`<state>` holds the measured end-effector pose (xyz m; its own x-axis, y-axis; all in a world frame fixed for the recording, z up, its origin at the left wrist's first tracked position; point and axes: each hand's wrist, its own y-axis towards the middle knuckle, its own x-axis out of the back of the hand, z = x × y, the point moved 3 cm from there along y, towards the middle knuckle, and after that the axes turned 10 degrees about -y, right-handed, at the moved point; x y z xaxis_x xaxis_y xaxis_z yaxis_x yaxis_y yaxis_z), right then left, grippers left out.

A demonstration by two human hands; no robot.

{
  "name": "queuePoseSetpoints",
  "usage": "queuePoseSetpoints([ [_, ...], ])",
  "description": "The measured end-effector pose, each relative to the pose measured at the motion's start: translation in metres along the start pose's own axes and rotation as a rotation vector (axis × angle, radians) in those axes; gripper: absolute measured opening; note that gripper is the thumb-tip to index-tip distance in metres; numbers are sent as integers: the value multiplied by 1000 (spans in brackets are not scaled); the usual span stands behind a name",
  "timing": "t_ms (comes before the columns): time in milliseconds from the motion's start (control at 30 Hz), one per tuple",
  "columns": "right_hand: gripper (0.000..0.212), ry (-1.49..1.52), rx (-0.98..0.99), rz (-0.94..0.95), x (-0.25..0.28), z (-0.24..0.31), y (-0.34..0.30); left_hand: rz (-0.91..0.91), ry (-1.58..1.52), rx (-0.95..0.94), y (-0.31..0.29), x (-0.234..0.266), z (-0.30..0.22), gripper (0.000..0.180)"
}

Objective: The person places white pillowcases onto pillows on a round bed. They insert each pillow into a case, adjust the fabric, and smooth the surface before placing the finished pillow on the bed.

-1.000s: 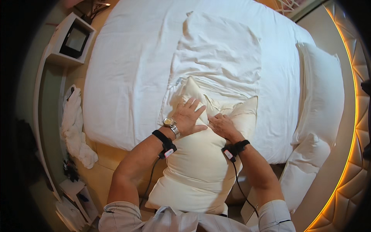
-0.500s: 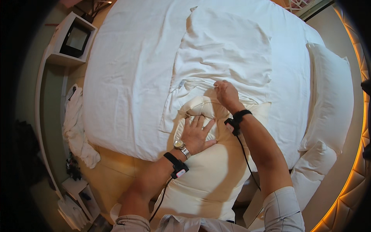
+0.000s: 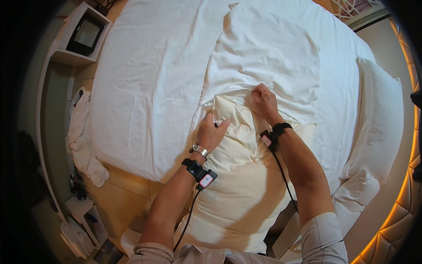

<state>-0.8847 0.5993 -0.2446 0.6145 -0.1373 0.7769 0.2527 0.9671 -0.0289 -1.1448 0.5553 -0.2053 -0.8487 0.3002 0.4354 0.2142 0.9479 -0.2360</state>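
A cream pillow (image 3: 241,189) stretches from my body up onto the bed. Its far end is bunched and narrowed at the mouth of a white pillowcase (image 3: 268,55), which lies flat and wrinkled on the bed. At the left edge of the pillow's far corner is my left hand (image 3: 212,132), thumb on top and fingers partly hidden by the fabric, gripping it. My right hand (image 3: 265,102) is closed on the pillowcase near its opening, just right of the pillow's corner. Both wrists carry black straps with cabled devices; a watch is on the left one.
The white-sheeted bed (image 3: 132,97) fills the middle. White pillows (image 3: 378,119) lie along its right side by a padded, lit headboard (image 3: 406,200). To the left are a white shelf unit (image 3: 70,57) and a heap of white cloth (image 3: 81,141) by the tiled floor (image 3: 127,185).
My left hand has gone from lying spread on the pillow to its left edge. The pillow's far corner now stands up, folded narrower. My right hand remains at the pillowcase opening.
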Motion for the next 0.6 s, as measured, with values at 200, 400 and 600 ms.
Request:
queuePoseSetpoints([
  [200,17,29,-68,127,17,16,0,106,-156,48,18,-10,-15,33],
  [400,20,105,-57,84,36,47,1,331,-105,20,38,-17,-32,46],
  [600,19,126,41,61,44,51,1,529,-103,239,61,-34,-19,56],
])
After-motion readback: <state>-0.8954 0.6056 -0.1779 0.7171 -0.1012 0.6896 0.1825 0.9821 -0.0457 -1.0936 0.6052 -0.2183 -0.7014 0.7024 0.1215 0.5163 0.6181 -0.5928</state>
